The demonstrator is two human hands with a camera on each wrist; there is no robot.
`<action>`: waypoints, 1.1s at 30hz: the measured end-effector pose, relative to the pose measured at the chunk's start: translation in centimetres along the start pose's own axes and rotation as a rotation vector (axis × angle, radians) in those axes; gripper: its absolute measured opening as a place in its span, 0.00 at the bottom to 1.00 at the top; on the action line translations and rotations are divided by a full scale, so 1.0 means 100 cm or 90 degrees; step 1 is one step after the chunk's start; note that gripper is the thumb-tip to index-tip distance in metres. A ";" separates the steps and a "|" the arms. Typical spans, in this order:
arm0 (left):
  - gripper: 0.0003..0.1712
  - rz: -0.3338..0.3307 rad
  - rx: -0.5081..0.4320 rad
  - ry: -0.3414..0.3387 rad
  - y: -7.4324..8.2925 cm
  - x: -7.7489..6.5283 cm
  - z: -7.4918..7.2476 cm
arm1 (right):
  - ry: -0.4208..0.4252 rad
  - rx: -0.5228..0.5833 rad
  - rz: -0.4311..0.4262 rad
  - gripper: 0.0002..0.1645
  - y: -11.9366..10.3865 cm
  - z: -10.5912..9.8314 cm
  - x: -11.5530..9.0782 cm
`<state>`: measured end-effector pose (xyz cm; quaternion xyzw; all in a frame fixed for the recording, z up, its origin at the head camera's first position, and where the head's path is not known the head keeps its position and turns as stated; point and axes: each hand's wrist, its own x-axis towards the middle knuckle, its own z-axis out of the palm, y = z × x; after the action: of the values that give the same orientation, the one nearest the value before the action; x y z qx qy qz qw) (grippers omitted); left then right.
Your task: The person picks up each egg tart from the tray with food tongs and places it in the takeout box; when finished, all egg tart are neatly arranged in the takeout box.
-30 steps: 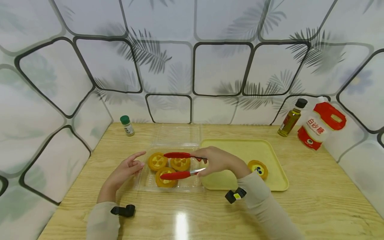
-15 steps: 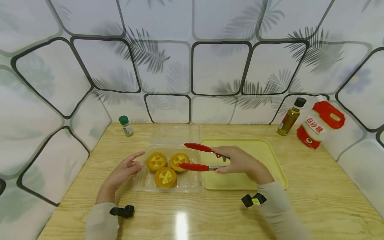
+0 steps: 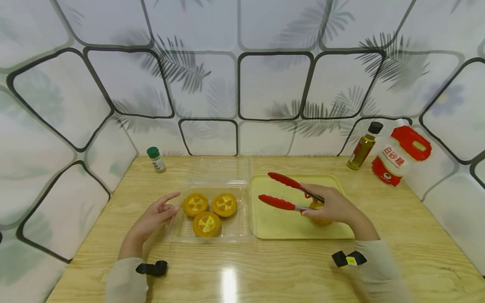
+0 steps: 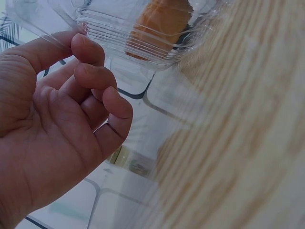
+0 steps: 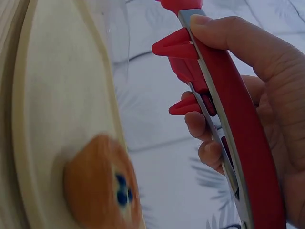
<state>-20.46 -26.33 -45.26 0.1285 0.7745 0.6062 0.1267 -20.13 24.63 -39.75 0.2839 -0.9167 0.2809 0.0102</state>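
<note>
Right hand [image 3: 335,204] curled round red-tipped tongs [image 3: 279,203], tong arms spread; blueberry-topped tart [image 5: 97,183] just under it on yellow tray [image 3: 278,229]; left hand [image 3: 153,216] loosely bent, fingers at clear plastic clamshell [image 3: 236,229]; three yellow-topped tarts [image 3: 206,224] inside, between hands, nearer left.

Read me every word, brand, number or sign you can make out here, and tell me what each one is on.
"白砂糖": in red on the front of the red and white bag.
Smaller line under it on that bag: too small to read.
Label on the black-capped oil bottle: too small to read.
Label on the green-capped jar: too small to read.
</note>
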 end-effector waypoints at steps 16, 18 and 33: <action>0.33 -0.007 0.010 0.007 -0.002 0.001 -0.002 | 0.016 -0.054 0.135 0.47 0.044 -0.034 -0.075; 0.33 -0.011 0.011 0.009 -0.002 0.000 -0.002 | 0.014 -0.060 0.136 0.47 0.048 -0.036 -0.082; 0.33 -0.014 0.014 0.010 -0.003 0.001 -0.001 | -0.012 -0.061 0.161 0.47 0.054 -0.039 -0.107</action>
<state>-20.60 -26.42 -45.55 0.1164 0.7836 0.5972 0.1256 -14.55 35.84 -41.14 0.1679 -0.9576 0.2333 -0.0207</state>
